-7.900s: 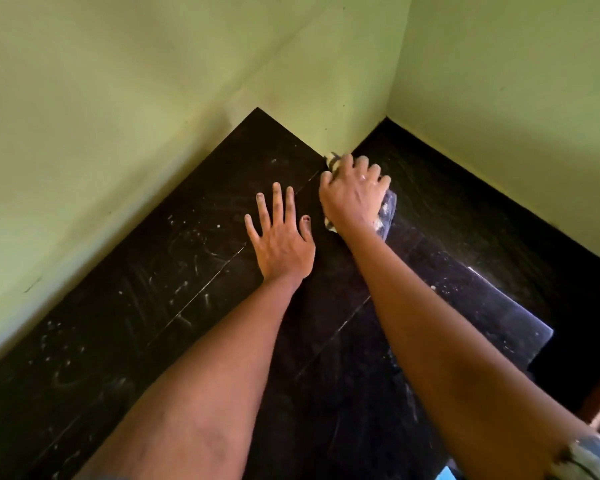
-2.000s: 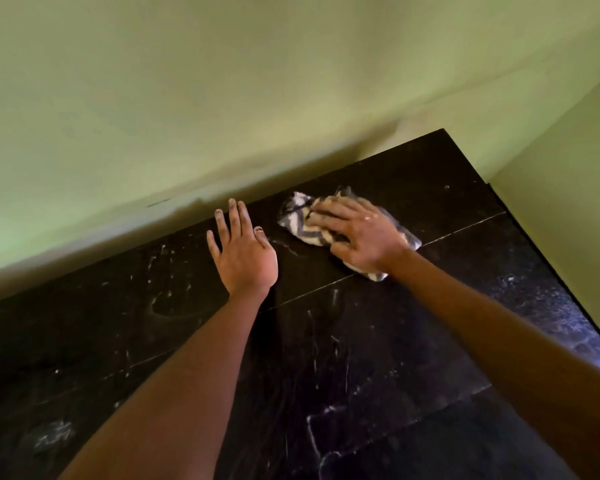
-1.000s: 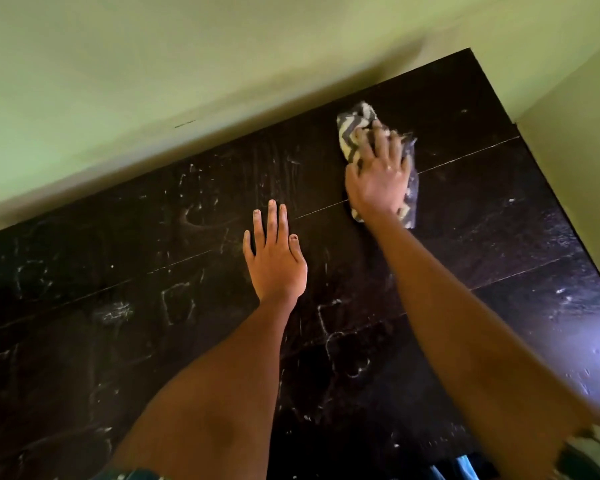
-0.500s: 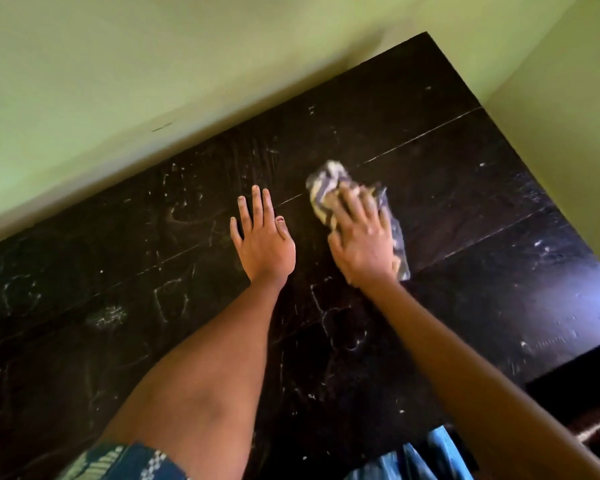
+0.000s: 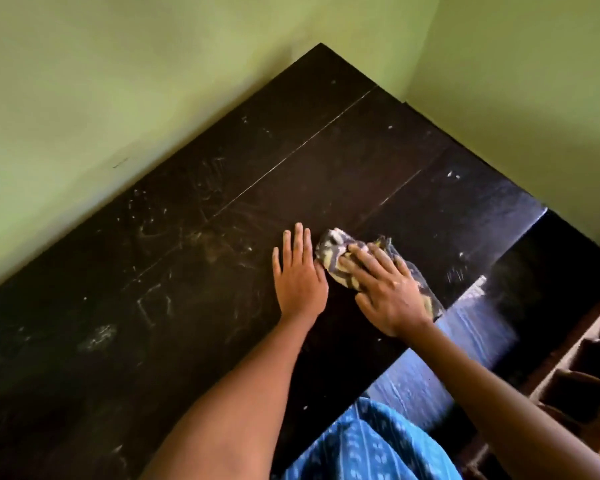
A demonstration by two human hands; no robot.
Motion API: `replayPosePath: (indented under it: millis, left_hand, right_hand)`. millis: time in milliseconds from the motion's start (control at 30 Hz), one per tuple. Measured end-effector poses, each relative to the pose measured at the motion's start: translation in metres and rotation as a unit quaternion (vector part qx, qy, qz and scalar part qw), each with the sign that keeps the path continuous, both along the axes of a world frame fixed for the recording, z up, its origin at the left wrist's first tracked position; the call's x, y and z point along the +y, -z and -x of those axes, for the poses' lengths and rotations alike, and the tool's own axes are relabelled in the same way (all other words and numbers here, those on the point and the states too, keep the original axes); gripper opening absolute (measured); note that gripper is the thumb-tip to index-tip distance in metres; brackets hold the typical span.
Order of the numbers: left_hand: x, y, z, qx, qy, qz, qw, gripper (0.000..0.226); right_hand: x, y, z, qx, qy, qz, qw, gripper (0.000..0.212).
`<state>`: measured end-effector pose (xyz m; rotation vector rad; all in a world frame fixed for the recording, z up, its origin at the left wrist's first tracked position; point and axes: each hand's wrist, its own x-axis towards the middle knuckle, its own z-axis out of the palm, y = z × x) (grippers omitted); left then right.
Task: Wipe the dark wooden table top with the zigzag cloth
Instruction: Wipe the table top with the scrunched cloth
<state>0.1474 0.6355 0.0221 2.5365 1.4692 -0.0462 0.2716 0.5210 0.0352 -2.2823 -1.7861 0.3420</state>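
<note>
The dark wooden table top (image 5: 187,271) fills the middle of the view, streaked with pale scratches and dust marks. The grey-and-white zigzag cloth (image 5: 333,251) lies bunched on it near the front right edge. My right hand (image 5: 385,289) presses flat on the cloth and covers most of it. My left hand (image 5: 298,275) rests flat on the bare wood just left of the cloth, fingers together, its thumb side almost touching the fabric.
Green walls (image 5: 153,81) meet the table along its far and right sides, forming a corner. The table's front edge (image 5: 430,341) runs diagonally at lower right. Blue patterned clothing (image 5: 368,445) shows below it. Dark wooden steps or shelving (image 5: 586,368) stand at far right.
My right hand has dragged the cloth from the far part of the table back toward the near edge, beside my left hand. The left hand stays flat on the wood.
</note>
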Motion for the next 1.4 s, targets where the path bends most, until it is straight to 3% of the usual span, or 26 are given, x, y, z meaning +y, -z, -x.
replayPosePath:
  millis: [33,100,167,233,267,300,367,400,433,467,533,600,667,733,800,867,933,1033,1067,1167,1300,1367,1400]
  left_hand:
    - [0.003,0.001,-0.001,0.003,0.0,-0.002,1.0,0.057]
    - [0.009,0.001,-0.008,-0.005,-0.01,-0.008,1.0,0.054]
    - [0.02,0.0,-0.015,-0.028,-0.022,-0.027,0.999,0.047]
    - [0.042,0.001,-0.026,-0.055,-0.034,-0.034,0.997,0.038]
    - [0.056,0.002,-0.033,-0.06,-0.047,-0.031,0.997,0.039]
    - [0.071,0.002,-0.042,-0.057,-0.062,-0.026,0.996,0.042]
    - [0.098,0.002,-0.057,-0.038,-0.08,-0.02,0.996,0.05]
    - [0.109,0.003,-0.064,-0.026,-0.078,-0.018,0.996,0.053]
    - [0.115,0.004,-0.065,-0.015,-0.072,-0.023,0.997,0.054]
    - [0.12,0.006,-0.067,-0.008,-0.062,-0.033,0.998,0.055]
    - [0.119,0.007,-0.065,0.004,-0.061,-0.05,0.997,0.055]
    - [0.119,0.01,-0.064,0.012,-0.069,-0.058,0.996,0.055]
    - [0.122,0.011,-0.067,0.011,-0.071,-0.061,0.996,0.055]
    - [0.127,0.009,-0.07,0.005,-0.072,-0.056,0.996,0.055]
    - [0.127,0.01,-0.07,0.003,-0.074,-0.056,0.996,0.055]
    - [0.125,0.01,-0.069,0.007,-0.074,-0.058,0.996,0.055]
    - [0.124,0.01,-0.068,0.009,-0.073,-0.056,0.996,0.055]
    - [0.124,0.013,-0.067,0.008,-0.08,-0.059,0.995,0.055]
    - [0.125,0.013,-0.067,0.009,-0.081,-0.06,0.995,0.055]
    - [0.123,0.011,-0.068,0.014,-0.078,-0.054,0.995,0.056]
    - [0.123,0.007,-0.069,0.027,-0.078,-0.052,0.995,0.061]
    - [0.124,0.006,-0.069,0.03,-0.082,-0.05,0.995,0.061]
    - [0.123,0.005,-0.069,0.025,-0.079,-0.047,0.995,0.059]
  right_hand:
    - [-0.005,0.003,-0.017,-0.001,0.002,-0.002,1.0,0.061]
    - [0.012,0.004,-0.058,-0.007,0.144,-0.006,0.989,0.057]
    - [0.05,-0.001,-0.087,0.013,0.356,-0.005,0.934,0.055]
    - [0.084,-0.006,-0.084,0.05,0.466,0.013,0.884,0.059]
    - [0.094,-0.005,-0.073,0.046,0.435,0.014,0.899,0.061]
    - [0.097,-0.002,-0.057,0.028,0.342,0.016,0.939,0.061]
    - [0.086,0.003,-0.035,-0.001,0.068,0.021,0.997,0.061]
    - [0.08,0.002,-0.044,0.008,-0.034,0.035,0.999,0.06]
    - [0.079,0.001,-0.064,0.012,-0.075,0.038,0.996,0.059]
    - [0.086,0.005,-0.09,0.004,-0.053,0.032,0.998,0.058]
    - [0.107,0.009,-0.143,-0.015,0.124,0.01,0.992,0.058]
    - [0.138,0.007,-0.178,-0.006,0.303,0.0,0.953,0.059]
    - [0.168,0.004,-0.17,-0.001,0.35,0.008,0.937,0.06]
    - [0.176,0.003,-0.131,0.007,0.258,0.006,0.966,0.06]
    - [0.158,0.006,-0.09,0.003,0.068,0.003,0.998,0.061]
    - [0.143,0.003,-0.094,0.006,-0.085,0.028,0.996,0.063]
    - [0.167,0.004,-0.139,0.003,-0.052,0.024,0.998,0.061]
    - [0.227,0.004,-0.184,0.002,0.192,-0.001,0.981,0.057]
    - [0.241,0.003,-0.179,0.004,0.229,-0.003,0.973,0.058]
    - [0.229,0.003,-0.122,0.016,0.163,-0.007,0.986,0.057]
    - [0.134,0.004,-0.055,0.031,-0.001,0.018,0.999,0.061]
    - [0.114,0.004,-0.079,0.033,-0.076,0.023,0.996,0.063]
    - [0.114,0.005,-0.099,0.013,-0.069,0.014,0.997,0.062]
